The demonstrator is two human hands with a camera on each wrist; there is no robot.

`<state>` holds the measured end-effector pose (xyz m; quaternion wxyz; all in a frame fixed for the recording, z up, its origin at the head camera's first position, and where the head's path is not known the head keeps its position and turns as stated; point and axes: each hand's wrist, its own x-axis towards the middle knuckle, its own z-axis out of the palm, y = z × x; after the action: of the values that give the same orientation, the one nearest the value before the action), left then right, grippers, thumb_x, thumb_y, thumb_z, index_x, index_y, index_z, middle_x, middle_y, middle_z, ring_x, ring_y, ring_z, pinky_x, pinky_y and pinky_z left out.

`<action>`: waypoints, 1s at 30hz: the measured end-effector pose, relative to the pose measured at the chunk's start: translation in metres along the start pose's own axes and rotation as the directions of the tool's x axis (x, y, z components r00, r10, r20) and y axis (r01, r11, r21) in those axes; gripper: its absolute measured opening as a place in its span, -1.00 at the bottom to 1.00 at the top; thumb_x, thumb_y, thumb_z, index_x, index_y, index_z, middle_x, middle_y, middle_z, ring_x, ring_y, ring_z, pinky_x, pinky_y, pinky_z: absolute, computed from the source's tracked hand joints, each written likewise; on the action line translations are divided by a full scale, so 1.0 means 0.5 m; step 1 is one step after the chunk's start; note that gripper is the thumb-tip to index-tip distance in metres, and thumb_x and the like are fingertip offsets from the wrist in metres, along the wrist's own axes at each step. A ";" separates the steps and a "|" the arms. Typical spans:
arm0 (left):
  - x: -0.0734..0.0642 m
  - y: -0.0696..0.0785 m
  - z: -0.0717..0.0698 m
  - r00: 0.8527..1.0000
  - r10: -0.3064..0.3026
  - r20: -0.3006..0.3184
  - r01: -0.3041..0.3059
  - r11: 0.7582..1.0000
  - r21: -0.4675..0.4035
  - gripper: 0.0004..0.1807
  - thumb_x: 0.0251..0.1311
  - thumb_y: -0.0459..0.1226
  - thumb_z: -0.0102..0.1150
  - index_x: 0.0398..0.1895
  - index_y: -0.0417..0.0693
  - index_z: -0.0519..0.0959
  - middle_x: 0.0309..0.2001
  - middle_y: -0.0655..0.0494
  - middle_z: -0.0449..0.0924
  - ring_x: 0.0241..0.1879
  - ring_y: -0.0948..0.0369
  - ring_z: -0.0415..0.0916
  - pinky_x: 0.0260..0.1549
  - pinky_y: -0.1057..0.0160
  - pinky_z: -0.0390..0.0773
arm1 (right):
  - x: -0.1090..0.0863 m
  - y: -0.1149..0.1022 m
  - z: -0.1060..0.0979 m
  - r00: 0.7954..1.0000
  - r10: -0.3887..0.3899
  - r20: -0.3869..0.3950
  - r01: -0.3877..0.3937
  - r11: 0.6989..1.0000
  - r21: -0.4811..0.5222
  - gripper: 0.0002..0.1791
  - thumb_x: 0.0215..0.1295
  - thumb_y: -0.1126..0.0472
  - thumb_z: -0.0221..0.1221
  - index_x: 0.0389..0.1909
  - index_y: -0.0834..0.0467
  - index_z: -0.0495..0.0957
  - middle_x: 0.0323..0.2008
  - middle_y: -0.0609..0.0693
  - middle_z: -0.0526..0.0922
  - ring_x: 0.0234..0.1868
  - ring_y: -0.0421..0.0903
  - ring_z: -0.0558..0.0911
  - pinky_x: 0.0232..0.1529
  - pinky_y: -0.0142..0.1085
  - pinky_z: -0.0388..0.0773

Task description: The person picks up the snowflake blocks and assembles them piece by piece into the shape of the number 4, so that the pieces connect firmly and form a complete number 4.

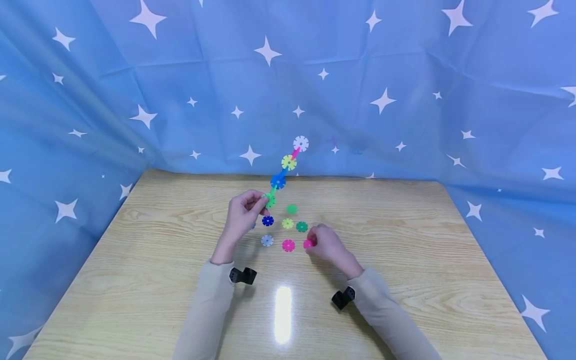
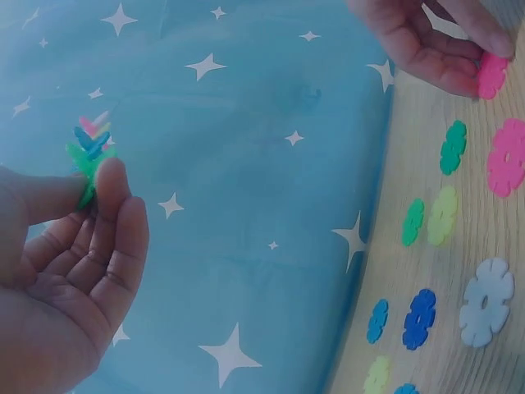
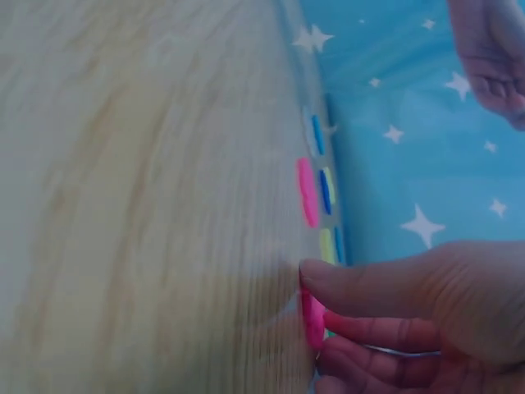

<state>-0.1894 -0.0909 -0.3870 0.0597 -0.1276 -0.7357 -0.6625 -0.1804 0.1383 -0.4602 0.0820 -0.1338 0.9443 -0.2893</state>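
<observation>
Left hand (image 1: 245, 212) pinches green lower end of snowflake-disc chain (image 1: 278, 182), long axis slanting up rightward. Right hand (image 1: 328, 245) pinches pink disc (image 1: 308, 244) at counter (image 1: 171, 250), right of chain's held end.

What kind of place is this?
Probably an indoor play or filming spot: colorful notched discs lie on a wooden table, and a blue star-patterned cloth hangs behind it.

From my right hand (image 1: 330, 246), bare tabletop (image 1: 405, 220) gives me passage at 3 o'clock; loose discs (image 1: 288, 220) clutter 9 to 11, my left hand (image 1: 244, 212) blocks 10 beyond them, its disc chain (image 1: 275, 182) 11, and the curtain (image 1: 351, 100) walls off 12.
</observation>
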 end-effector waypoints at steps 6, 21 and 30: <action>0.011 -0.034 0.000 1.000 0.011 -0.028 -0.012 0.999 -0.046 -0.86 0.23 -0.45 0.12 -0.27 -0.45 0.55 -0.44 -0.28 0.58 -0.57 0.34 0.57 -0.46 0.33 0.66 | 0.005 0.000 -0.001 1.000 0.002 -0.005 -0.002 0.999 -0.051 -0.77 -0.12 0.36 0.42 -0.49 0.24 0.52 -0.47 -0.01 0.48 -0.43 -0.12 0.47 -0.37 -0.31 0.53; 0.010 -0.043 0.000 1.000 0.008 -0.014 -0.010 0.994 -0.110 -0.89 0.19 -0.51 0.12 -0.26 -0.47 0.52 -0.42 -0.25 0.57 -0.55 0.34 0.58 -0.57 0.46 0.58 | 0.007 0.024 -0.004 0.998 0.003 -0.062 0.015 0.960 0.280 -0.88 0.06 0.45 0.27 -0.35 0.28 0.56 -0.49 -0.01 0.56 -0.45 -0.17 0.51 -0.45 -0.40 0.53; 0.008 -0.043 0.006 1.000 -0.016 0.000 0.016 0.995 -0.098 -0.89 0.17 -0.53 0.12 -0.26 -0.47 0.53 -0.39 -0.36 0.56 -0.54 0.30 0.59 -0.46 0.39 0.65 | 0.016 -0.031 -0.032 0.985 0.113 -0.128 0.019 0.674 0.738 -0.77 0.19 0.44 0.18 -0.11 0.41 0.52 -0.46 0.02 0.58 -0.49 -0.19 0.59 -0.34 -0.30 0.67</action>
<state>-0.1985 -0.0897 -0.4068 0.0486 -0.1243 -0.7031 -0.6985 -0.1885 0.1322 -0.4390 0.0588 -0.0409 0.7542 -0.6527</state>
